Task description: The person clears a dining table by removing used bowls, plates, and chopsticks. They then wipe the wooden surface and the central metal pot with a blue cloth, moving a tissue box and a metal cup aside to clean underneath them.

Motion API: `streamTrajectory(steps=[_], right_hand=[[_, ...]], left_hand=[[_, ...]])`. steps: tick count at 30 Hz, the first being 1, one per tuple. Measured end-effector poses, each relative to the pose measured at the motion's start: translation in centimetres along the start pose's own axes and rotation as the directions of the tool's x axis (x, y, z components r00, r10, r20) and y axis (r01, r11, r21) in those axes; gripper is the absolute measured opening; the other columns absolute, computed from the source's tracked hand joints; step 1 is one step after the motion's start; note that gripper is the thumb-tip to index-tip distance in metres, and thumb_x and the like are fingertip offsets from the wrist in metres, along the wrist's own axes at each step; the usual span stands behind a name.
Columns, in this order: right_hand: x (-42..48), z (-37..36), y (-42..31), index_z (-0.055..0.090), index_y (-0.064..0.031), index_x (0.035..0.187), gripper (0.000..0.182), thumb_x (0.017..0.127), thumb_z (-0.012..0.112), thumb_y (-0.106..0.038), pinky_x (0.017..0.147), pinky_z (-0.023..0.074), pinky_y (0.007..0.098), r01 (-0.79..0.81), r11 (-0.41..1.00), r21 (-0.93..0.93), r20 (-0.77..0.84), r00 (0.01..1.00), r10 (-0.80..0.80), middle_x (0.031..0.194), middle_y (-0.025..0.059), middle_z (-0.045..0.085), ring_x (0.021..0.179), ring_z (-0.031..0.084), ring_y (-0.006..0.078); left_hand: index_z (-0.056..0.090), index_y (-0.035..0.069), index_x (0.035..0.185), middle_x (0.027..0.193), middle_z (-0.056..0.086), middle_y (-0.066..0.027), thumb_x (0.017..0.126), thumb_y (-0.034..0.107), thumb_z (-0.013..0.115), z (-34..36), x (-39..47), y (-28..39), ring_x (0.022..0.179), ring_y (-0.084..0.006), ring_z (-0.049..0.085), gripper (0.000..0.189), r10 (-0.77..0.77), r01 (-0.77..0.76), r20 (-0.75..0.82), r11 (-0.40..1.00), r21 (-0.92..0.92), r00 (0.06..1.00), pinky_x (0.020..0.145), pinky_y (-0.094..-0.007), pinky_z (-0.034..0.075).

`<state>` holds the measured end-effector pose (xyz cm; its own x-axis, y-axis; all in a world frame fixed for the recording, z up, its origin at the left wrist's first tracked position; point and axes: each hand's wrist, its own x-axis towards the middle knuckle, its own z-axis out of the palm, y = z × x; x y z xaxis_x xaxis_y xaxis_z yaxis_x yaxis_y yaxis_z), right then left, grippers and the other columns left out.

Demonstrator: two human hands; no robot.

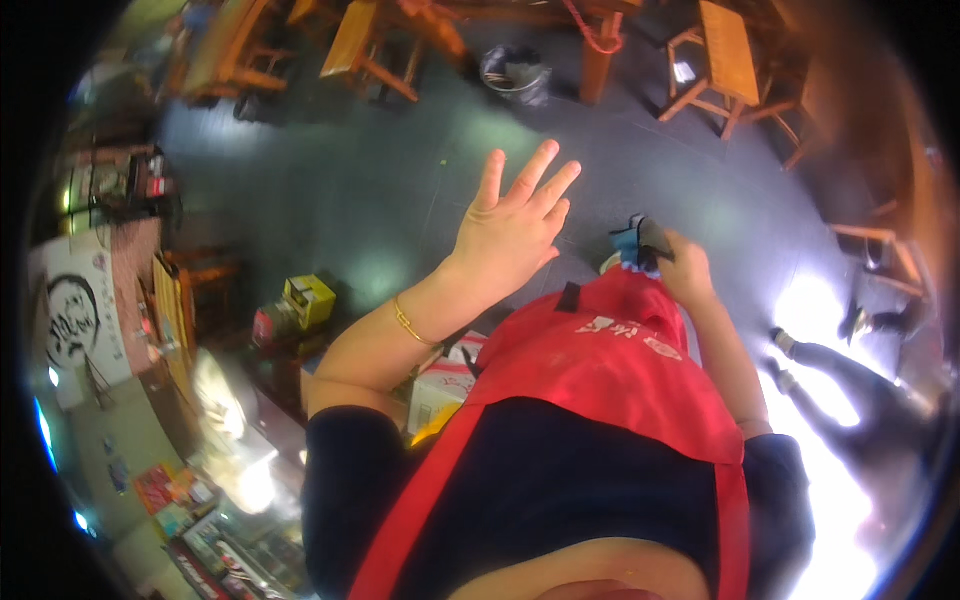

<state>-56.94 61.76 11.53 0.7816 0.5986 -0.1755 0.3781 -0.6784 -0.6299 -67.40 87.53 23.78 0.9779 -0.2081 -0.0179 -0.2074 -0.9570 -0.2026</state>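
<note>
My left hand (514, 225) is raised over the dark tiled floor, back of the hand towards me, fingers spread and holding nothing; a gold bracelet (407, 321) circles that forearm. My right hand (688, 271) grips a dark grey, flat object (655, 241) in front of the red apron (585, 360). Blue material (628, 244) with a dark edge lies against the far side of this object; whether the two are joined, I cannot tell. The apron bears white writing and is worn over a dark short-sleeved shirt.
Wooden stools (727, 56) and tables stand beyond the hands, near a lined bin (516, 73). Cartons (442, 390) and a yellow box (309, 300) are on the left. Another person's legs (832, 375) show at the right, beside bright glare on the floor.
</note>
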Motion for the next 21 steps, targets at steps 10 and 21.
streamTrajectory(steps=[10, 21], right_hand=[[6.4, -15.8, 9.1, 0.06, 0.0077, 0.113, 0.034, 0.092, 0.049, -0.017, 0.079, 0.0517, 0.0299, -0.212, 0.231, 0.95, 0.106, 0.911, 0.399, 0.099, 0.0138, 0.067, 0.086, 0.064, 0.02], [14.7, -28.0, 4.3, 0.063, 0.0039, 0.098, 0.041, 0.063, 0.066, -0.016, 0.085, 0.0511, 0.0435, 0.713, 0.656, -0.248, -0.279, 0.595, -0.753, 0.108, 0.019, 0.059, 0.099, 0.061, 0.0355]], left_hand=[[0.056, 0.014, 0.046, 0.08, 0.072, 0.0066, 0.071, 0.051, 0.075, -8.5, 20.6, 2.5, 0.14, -0.044, 0.032, 0.048, 0.205, -0.361, -0.321, 0.743, -0.563, 0.924, 0.102, -0.0692, -0.022], [0.064, 0.004, 0.06, 0.093, 0.071, -0.0157, 0.068, 0.055, 0.081, -5.6, 35.6, 2.0, 0.077, -0.0222, 0.063, 0.055, 0.653, 0.186, -0.445, -0.667, -0.722, 0.613, 0.065, -0.0304, 0.045]])
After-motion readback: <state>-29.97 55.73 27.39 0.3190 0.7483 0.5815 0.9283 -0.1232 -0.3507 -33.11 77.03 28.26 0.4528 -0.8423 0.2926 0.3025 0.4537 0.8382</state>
